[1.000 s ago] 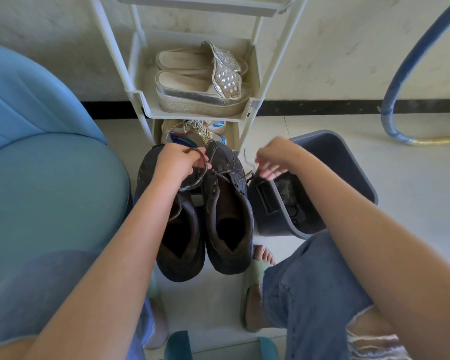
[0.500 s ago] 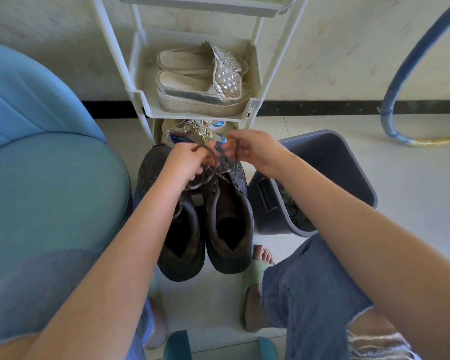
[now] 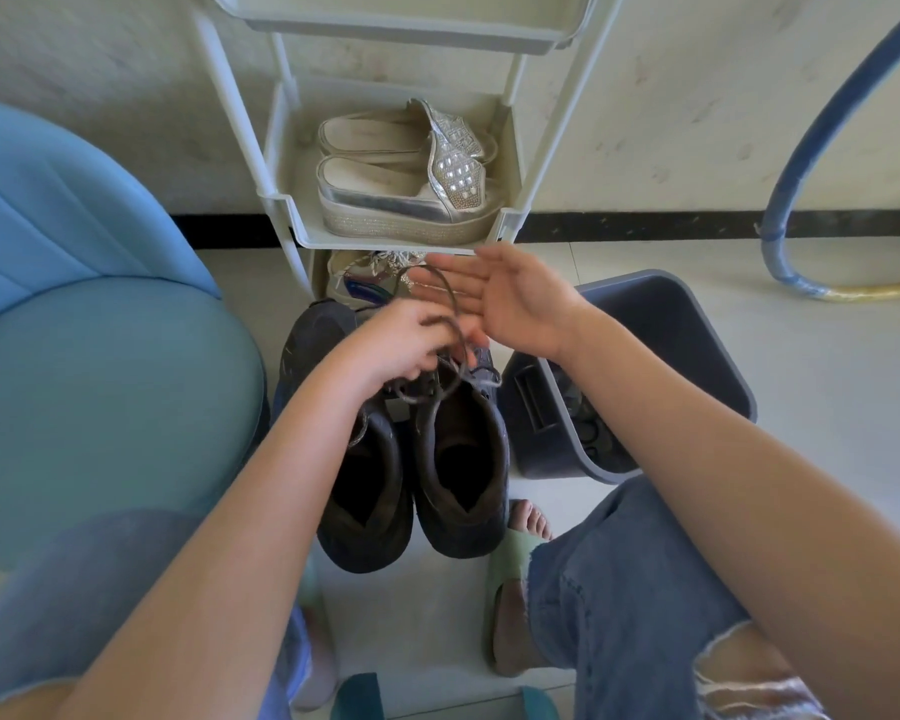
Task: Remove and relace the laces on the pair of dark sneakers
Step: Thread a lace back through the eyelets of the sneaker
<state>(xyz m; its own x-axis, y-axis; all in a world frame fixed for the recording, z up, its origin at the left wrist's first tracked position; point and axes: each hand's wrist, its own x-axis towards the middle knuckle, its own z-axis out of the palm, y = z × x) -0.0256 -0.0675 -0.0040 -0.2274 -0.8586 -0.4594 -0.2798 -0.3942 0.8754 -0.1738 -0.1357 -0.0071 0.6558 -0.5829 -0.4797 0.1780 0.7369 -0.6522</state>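
Observation:
Two dark sneakers stand side by side on the floor, heels toward me: the left sneaker [image 3: 367, 491] and the right sneaker [image 3: 463, 459]. My left hand [image 3: 393, 345] hovers over their tongues and grips a dark lace [image 3: 445, 298] that loops up from its fingers. More lace hangs below that hand across the right sneaker's eyelets. My right hand [image 3: 505, 298] is held palm up, fingers straight, just right of the loop, and the lace arcs over its fingers.
A white shoe rack [image 3: 401, 236] stands behind the sneakers with silver platform slippers [image 3: 411, 184] on its shelf. A grey bin [image 3: 661, 366] sits to the right, a blue chair [image 3: 99, 381] to the left. A blue hose [image 3: 801, 148] curves at far right.
My right hand has let go of the lace and opened palm up beside the loop. My left hand keeps its grip and has shifted slightly toward me.

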